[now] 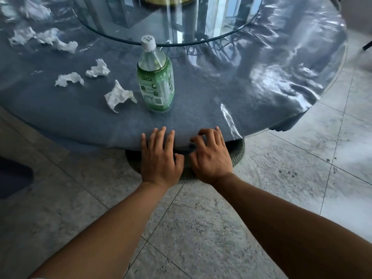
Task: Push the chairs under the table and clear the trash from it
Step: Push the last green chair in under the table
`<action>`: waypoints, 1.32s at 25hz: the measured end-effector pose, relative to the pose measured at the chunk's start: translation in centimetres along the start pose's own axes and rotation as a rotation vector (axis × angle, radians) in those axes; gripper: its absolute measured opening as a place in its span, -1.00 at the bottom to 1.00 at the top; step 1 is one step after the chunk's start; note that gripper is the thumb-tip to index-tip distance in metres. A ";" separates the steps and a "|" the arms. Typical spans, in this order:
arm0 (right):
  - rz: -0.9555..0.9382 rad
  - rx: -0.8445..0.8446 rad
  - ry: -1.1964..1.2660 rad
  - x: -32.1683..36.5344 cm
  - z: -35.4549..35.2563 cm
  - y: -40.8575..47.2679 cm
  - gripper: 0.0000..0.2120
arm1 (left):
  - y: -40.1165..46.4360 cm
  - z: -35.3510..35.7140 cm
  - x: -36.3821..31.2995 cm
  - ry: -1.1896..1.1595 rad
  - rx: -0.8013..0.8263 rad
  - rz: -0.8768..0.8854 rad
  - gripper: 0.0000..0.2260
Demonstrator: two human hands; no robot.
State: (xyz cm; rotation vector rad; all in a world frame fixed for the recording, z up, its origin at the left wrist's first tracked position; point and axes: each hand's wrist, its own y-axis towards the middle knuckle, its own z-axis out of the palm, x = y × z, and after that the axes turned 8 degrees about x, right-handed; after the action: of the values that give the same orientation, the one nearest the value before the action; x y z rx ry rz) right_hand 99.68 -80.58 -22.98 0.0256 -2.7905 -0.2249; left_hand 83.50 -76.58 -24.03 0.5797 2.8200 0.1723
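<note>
bottle (155,77) upright on table (221,109) – contents unclear | both hands' grip loose on chair (237,158): left hand (160,158), right hand (211,158)

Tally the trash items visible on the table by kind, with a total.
Crumpled white tissues: 7, from the nearest to the farthest, which is blurred
Plastic bottles: 1, the green-labelled bottle, standing upright with its cap on
Total: 8
</note>
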 end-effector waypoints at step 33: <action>0.095 0.180 0.049 -1.3 -0.2 3.8 -0.69 | 2.5 -2.1 -0.3 0.049 0.270 -0.276 -0.47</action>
State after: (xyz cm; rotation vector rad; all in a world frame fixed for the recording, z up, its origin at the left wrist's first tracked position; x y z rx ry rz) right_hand 100.99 -76.82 -22.63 -0.0572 -2.7457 0.0502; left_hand 84.12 -74.55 -21.50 0.2338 2.9536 -0.2537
